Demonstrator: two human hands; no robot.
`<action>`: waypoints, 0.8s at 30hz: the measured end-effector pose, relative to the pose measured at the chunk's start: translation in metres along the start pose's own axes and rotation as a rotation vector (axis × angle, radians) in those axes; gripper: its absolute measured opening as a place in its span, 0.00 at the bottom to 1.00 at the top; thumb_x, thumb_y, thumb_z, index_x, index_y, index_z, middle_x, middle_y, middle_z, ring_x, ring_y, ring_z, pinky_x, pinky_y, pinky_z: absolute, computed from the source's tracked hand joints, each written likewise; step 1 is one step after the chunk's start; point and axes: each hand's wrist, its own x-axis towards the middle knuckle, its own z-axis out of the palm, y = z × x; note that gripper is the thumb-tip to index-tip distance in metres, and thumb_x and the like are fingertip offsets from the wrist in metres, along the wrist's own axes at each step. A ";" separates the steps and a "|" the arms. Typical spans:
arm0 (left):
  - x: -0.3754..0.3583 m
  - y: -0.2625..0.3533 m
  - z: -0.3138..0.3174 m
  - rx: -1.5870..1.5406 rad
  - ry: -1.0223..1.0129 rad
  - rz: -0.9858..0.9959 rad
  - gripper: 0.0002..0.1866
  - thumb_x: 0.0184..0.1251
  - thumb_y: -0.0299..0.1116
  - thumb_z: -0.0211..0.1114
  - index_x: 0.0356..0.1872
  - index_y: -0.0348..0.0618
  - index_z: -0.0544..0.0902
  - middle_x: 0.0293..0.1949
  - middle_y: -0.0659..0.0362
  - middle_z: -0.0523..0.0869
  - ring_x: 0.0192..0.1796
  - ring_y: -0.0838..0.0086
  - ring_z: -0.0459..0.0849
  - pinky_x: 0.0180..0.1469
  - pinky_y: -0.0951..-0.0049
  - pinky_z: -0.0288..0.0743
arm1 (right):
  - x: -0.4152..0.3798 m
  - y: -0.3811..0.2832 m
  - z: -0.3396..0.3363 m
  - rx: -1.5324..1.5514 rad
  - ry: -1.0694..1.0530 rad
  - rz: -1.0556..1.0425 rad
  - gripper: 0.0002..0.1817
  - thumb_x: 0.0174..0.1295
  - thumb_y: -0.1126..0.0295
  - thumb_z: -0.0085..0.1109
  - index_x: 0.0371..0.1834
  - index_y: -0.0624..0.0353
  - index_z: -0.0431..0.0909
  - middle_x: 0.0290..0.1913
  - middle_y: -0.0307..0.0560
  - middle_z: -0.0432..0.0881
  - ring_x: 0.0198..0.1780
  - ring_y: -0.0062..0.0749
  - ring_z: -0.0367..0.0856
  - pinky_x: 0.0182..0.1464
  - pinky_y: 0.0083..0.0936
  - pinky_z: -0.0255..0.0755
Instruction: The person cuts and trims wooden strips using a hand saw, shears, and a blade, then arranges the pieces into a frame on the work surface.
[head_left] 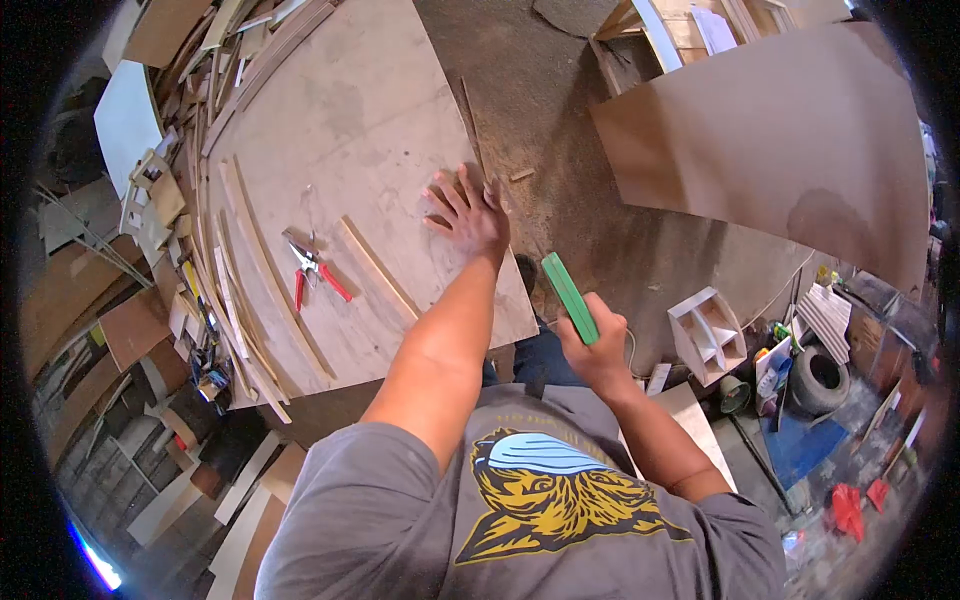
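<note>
My left hand (468,218) lies on the plywood sheet (370,130) by its right edge, fingers spread, palm down. The thumb side reaches the edge, where a thin wood strip (472,125) runs along the board. Off the board's right side, my right hand (597,345) is wrapped round a long green bar-shaped tool (570,297); its exact kind I cannot make out. Red-handled snips (318,270) lie on the sheet, left of my left forearm. Between the snips and that forearm is a short wood strip (378,268).
Long wood strips and offcuts (215,130) crowd the board's left side. A large brown panel (770,150) stands at upper right. On the floor at right are a small white compartment box (707,335), a tyre (819,380) and a bucket (735,394).
</note>
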 end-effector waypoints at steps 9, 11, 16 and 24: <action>-0.005 -0.005 0.004 -0.042 0.006 0.029 0.34 0.85 0.58 0.41 0.86 0.64 0.55 0.88 0.52 0.43 0.88 0.41 0.35 0.77 0.20 0.33 | -0.008 0.004 0.001 0.020 0.039 0.040 0.10 0.62 0.71 0.67 0.29 0.62 0.74 0.24 0.64 0.78 0.31 0.64 0.84 0.31 0.44 0.76; 0.003 -0.004 0.004 -0.047 0.014 0.029 0.34 0.85 0.59 0.41 0.86 0.64 0.55 0.88 0.52 0.42 0.88 0.42 0.34 0.78 0.21 0.32 | 0.005 0.009 0.006 0.020 0.019 0.022 0.08 0.61 0.73 0.67 0.30 0.63 0.77 0.23 0.63 0.78 0.30 0.61 0.86 0.31 0.43 0.76; -0.001 -0.004 0.002 -0.006 0.005 0.013 0.35 0.84 0.59 0.41 0.86 0.63 0.55 0.88 0.52 0.43 0.88 0.41 0.35 0.78 0.21 0.34 | 0.034 0.027 0.036 -0.026 0.047 -0.014 0.05 0.62 0.75 0.67 0.34 0.63 0.81 0.24 0.63 0.79 0.29 0.58 0.87 0.30 0.42 0.76; -0.002 -0.004 0.002 -0.004 -0.017 0.020 0.34 0.84 0.56 0.43 0.87 0.65 0.52 0.88 0.52 0.41 0.88 0.41 0.35 0.78 0.20 0.33 | 0.062 0.027 0.051 -0.032 0.030 -0.028 0.04 0.61 0.75 0.67 0.34 0.63 0.81 0.26 0.63 0.80 0.31 0.60 0.87 0.33 0.43 0.78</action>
